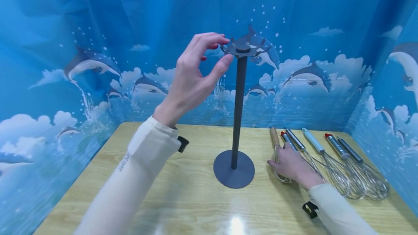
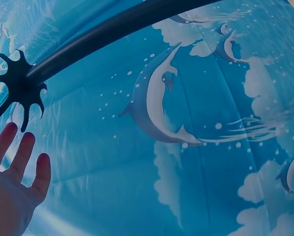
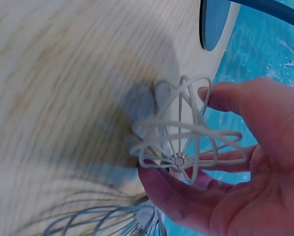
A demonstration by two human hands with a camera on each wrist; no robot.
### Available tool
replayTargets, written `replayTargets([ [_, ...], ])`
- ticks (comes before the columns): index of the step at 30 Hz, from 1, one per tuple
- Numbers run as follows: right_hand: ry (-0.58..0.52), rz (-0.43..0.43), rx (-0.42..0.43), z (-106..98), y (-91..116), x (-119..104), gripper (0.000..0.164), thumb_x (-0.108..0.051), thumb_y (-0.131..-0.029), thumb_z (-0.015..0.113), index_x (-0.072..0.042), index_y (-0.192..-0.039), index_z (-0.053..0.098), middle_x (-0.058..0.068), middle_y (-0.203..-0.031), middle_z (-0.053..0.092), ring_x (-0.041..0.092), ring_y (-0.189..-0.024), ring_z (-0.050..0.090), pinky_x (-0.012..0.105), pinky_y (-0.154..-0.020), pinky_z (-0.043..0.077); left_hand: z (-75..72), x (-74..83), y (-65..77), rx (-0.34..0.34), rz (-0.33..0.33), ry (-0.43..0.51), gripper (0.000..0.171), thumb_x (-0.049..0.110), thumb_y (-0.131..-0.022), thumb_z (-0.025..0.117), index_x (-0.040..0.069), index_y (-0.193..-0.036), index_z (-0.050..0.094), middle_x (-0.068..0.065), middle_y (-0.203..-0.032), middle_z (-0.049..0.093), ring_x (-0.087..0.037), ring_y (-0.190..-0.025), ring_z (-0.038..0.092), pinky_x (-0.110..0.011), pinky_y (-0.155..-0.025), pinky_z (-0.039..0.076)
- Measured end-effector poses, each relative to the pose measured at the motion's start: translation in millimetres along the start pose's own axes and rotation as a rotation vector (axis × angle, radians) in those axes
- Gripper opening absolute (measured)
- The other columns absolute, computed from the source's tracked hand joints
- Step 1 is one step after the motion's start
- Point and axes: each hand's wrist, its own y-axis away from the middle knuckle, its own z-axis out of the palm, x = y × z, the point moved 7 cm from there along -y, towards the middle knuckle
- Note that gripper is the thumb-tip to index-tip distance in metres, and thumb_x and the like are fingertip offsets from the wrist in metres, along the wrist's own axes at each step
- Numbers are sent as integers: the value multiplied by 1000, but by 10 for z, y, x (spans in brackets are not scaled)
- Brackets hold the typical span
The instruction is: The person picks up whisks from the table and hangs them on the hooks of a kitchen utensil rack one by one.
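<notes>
A black utensil stand (image 1: 239, 108) rises upright from a round base, with a ring of upturned hooks at its top. My left hand (image 1: 192, 71) is raised beside those hooks (image 2: 19, 88), thumb and fingers spread at their left side; whether a fingertip touches one is unclear. Low on the right, my right hand (image 1: 291, 165) holds a whisk with a wooden handle (image 1: 274, 137). In the right wrist view its pale wire loops (image 3: 186, 137) sit between the thumb and curled fingers. Much of this whisk is hidden behind the hand in the head view.
Right of that hand lie several more whisks: one with a red-tipped metal handle (image 1: 289, 141), a plain metal one (image 1: 295, 139), a light-blue one (image 1: 312, 140), and others farther right. A dolphin-print curtain (image 1: 196, 6) surrounds the wooden table (image 1: 196, 198).
</notes>
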Motion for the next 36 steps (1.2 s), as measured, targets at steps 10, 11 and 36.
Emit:
replayTargets([
  [10, -73, 79, -62, 75, -63, 42, 72, -20, -94, 67, 20, -144, 35, 19, -85, 57, 24, -64, 53, 36, -54, 44, 116, -102, -11, 18, -100, 52, 34, 22, -99, 67, 3, -127, 66, -14, -143, 56, -19, -125, 58, -32, -98, 47],
  [11, -88, 87, -64, 81, -67, 49, 73, -20, -94, 67, 20, -145, 33, 17, -82, 57, 24, -63, 54, 36, -54, 45, 119, -108, -9, 20, -106, 57, 34, 22, -99, 67, 4, -127, 66, -14, -144, 56, -19, -125, 58, -31, -98, 47],
  [36, -555, -136, 846, -1076, 602, -117, 46, -7, -94, 69, -12, -140, 61, 12, -105, 69, -12, -67, 62, 13, -53, 49, 240, -146, -9, 20, -44, 88, 19, 13, -105, 56, -2, -116, 60, -18, -132, 55, -24, -111, 64, -31, -88, 53],
])
